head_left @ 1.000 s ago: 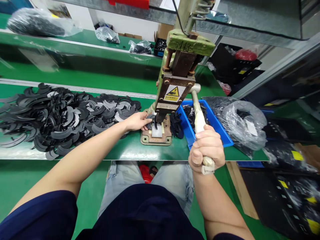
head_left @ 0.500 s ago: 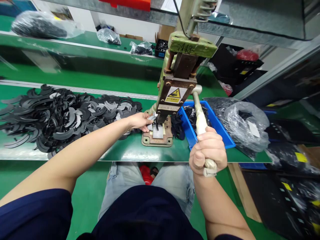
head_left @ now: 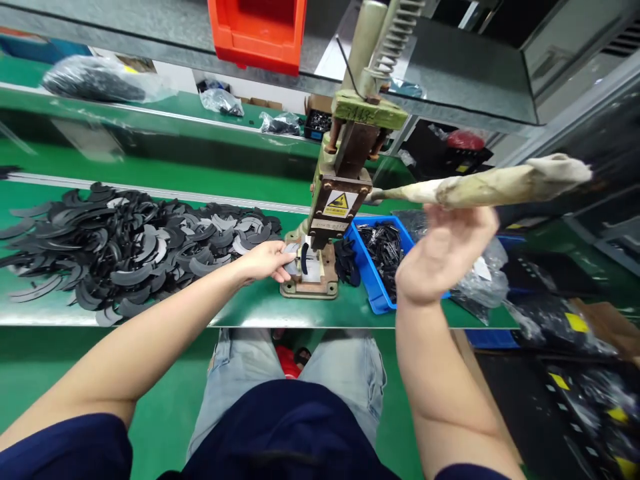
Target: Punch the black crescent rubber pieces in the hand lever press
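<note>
My left hand (head_left: 267, 260) pinches a grey curved plastic piece (head_left: 291, 259) at the left side of the press base (head_left: 310, 289). A thin black curved strip (head_left: 305, 259) lies on the metal plate under the head of the hand press (head_left: 336, 203). At the right, my right hand (head_left: 445, 250) is raised with its palm in view, against the underside of the tape-wrapped press lever (head_left: 480, 187). The lever points out to the right, roughly level. Blur and the lever hide the right fingers, so their grip does not show.
A large heap of black and grey curved pieces (head_left: 145, 250) covers the bench on the left. Right of the press stand a blue bin (head_left: 373, 283) of black parts and clear plastic bags (head_left: 477, 293). A red bin (head_left: 257, 40) sits on the shelf above.
The lever has swung up from its lowered position, and my right hand has risen from a closed fist on its end. The press head is higher, uncovering the black strip. My left hand stays by the base.
</note>
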Action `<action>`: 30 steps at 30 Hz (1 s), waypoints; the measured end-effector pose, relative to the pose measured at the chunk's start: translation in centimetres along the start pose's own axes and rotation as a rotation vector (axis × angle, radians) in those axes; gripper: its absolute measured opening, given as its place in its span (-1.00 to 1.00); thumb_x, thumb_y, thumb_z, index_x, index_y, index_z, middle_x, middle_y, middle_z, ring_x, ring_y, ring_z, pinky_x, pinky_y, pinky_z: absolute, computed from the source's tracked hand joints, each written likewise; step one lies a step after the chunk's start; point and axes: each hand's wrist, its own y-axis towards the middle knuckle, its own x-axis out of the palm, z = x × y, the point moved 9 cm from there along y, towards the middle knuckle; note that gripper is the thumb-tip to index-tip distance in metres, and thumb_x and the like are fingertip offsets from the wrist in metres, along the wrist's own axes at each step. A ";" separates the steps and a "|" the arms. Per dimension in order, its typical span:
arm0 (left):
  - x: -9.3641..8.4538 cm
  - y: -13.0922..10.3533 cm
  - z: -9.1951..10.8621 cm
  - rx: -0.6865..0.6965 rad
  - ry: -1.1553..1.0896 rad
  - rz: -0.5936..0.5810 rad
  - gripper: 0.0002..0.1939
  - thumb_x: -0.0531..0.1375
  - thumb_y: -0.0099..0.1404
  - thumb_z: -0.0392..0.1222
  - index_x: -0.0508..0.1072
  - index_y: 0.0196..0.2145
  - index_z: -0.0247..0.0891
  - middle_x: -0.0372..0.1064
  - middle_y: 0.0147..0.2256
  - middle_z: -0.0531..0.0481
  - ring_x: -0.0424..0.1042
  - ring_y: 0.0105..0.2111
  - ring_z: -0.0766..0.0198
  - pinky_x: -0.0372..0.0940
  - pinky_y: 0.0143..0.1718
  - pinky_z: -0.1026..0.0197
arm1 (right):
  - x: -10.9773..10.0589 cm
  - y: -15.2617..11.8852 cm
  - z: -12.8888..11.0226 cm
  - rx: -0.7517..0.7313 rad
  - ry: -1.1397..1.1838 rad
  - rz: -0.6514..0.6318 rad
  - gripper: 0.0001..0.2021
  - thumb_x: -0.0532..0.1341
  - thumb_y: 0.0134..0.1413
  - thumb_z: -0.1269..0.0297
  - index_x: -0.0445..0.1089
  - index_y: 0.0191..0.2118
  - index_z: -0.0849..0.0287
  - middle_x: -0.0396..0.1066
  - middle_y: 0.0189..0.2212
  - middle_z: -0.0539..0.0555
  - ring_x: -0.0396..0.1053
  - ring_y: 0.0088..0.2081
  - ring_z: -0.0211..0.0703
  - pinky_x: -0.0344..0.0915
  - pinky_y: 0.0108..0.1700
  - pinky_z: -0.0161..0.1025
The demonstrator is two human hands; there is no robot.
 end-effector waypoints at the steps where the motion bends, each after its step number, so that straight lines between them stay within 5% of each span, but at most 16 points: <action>1: 0.0 -1.3 0.2 0.029 -0.002 -0.016 -0.60 0.44 0.32 0.05 0.37 -0.28 -0.26 0.55 -0.46 -0.03 0.61 -0.52 0.24 0.42 -0.55 0.34 | -0.6 -2.4 1.6 0.101 -0.001 0.025 -0.57 0.22 0.37 0.01 0.27 0.25 -0.01 0.36 0.14 0.18 0.46 0.18 -0.02 0.43 0.30 0.11; 3: 0.5 -3.8 0.7 0.081 0.002 -0.051 -0.55 0.44 0.30 0.13 0.36 -0.29 -0.25 0.54 -0.47 -0.02 0.61 -0.51 0.22 0.43 -0.54 0.32 | 0.3 -7.7 3.7 0.261 0.009 -0.102 -0.74 0.30 0.31 0.11 0.42 0.03 0.06 0.48 -0.12 0.11 0.53 -0.08 -0.12 0.54 0.10 -0.01; 4: 0.8 -4.9 1.0 0.101 0.011 -0.064 -0.53 0.43 0.29 0.17 0.35 -0.29 -0.24 0.53 -0.48 -0.01 0.61 -0.51 0.21 0.44 -0.54 0.31 | 2.5 -11.0 5.0 0.445 0.075 -0.324 -0.75 0.30 0.31 0.11 0.43 0.02 0.05 0.51 -0.14 0.07 0.52 -0.12 -0.17 0.54 0.06 -0.08; 6: 1.7 -6.8 1.5 0.134 0.038 -0.075 -0.52 0.40 0.30 0.21 0.34 -0.30 -0.22 0.51 -0.51 0.02 0.60 -0.53 0.20 0.44 -0.55 0.29 | 4.7 -15.7 4.8 0.556 0.136 -0.514 -0.71 0.36 0.24 0.08 0.46 0.00 0.07 0.57 -0.19 0.07 0.55 -0.19 -0.16 0.57 -0.07 -0.14; 9: 3.4 -8.5 2.1 0.157 0.102 -0.089 -0.55 0.37 0.33 0.21 0.35 -0.31 -0.21 0.50 -0.53 0.03 0.59 -0.54 0.20 0.45 -0.55 0.28 | 6.6 -18.6 3.3 0.590 0.196 -0.596 -0.71 0.41 0.17 0.05 0.49 -0.09 0.08 0.58 -0.22 0.06 0.56 -0.22 -0.16 0.56 -0.13 -0.18; 17: 5.4 -9.8 2.6 0.146 0.067 -0.157 -0.56 0.39 0.29 0.20 0.38 -0.29 -0.21 0.50 -0.50 0.03 0.58 -0.56 0.20 0.44 -0.57 0.28 | 6.6 -19.0 1.7 0.550 0.186 -0.511 -0.78 0.32 0.29 0.05 0.47 -0.22 0.10 0.54 -0.29 0.05 0.48 -0.27 -0.19 0.49 -0.17 -0.22; 24: 4.0 -8.7 1.6 0.094 0.101 -0.195 -0.48 0.40 0.24 0.28 0.35 -0.32 -0.21 0.45 -0.56 0.02 0.55 -0.56 0.18 0.38 -0.57 0.27 | 6.5 -16.8 0.1 0.370 0.097 -0.671 -0.83 0.27 0.33 0.15 0.51 -0.10 0.10 0.60 -0.21 0.10 0.55 -0.18 -0.14 0.51 -0.02 -0.14; 26: 2.7 -8.6 1.6 0.141 0.174 -0.103 -0.52 0.38 0.27 0.27 0.38 -0.27 -0.20 0.48 -0.49 0.00 0.55 -0.51 0.18 0.39 -0.53 0.23 | 6.6 -16.3 -0.2 0.304 0.074 -0.721 -0.85 0.28 0.32 0.18 0.52 -0.10 0.09 0.62 -0.18 0.12 0.56 -0.15 -0.10 0.52 0.01 -0.09; 30: 0.1 -10.6 4.1 0.448 0.457 0.283 -0.67 0.32 0.35 0.17 0.47 -0.19 -0.14 0.49 -0.26 -0.04 0.49 -0.28 0.17 0.41 -0.27 0.16 | 7.0 -16.3 -0.5 0.188 0.005 -0.779 -0.87 0.25 0.34 0.21 0.52 -0.11 0.08 0.63 -0.20 0.15 0.56 -0.17 -0.07 0.55 -0.05 -0.04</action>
